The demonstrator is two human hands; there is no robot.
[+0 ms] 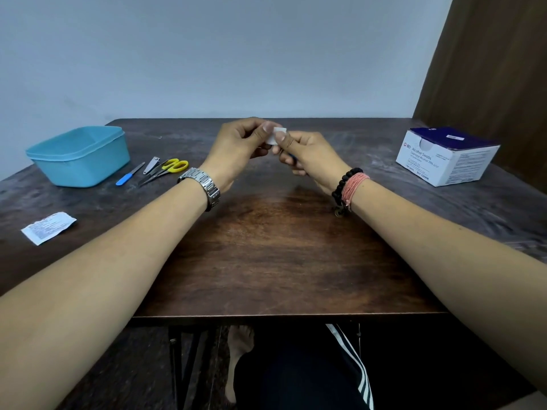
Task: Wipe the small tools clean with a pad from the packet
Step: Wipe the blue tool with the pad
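1. Right now both hands are raised over the table (281, 247): the left hand (236, 149) and right hand (307, 156) each pinch the white pad (276, 134) between thumb and fingertips, apparently unfolding it. Pulled unevenly, the thin pad could tear or slip from one pinch.
2. Something dark and blue shows under the right hand's curled fingers; I cannot tell what it is. If it is a tool, it could drop while the fingers are busy with the pad.
3. The file (129, 174), clipper (151, 165) and scissors (165, 170) lie close together beside the tub (80, 155), left of the hands. Reaching for one could knock the others.
4. The torn packet (48, 227) lies near the left edge, where an arm could sweep it off.
5. A pad left open long probably dries before all tools are wiped.
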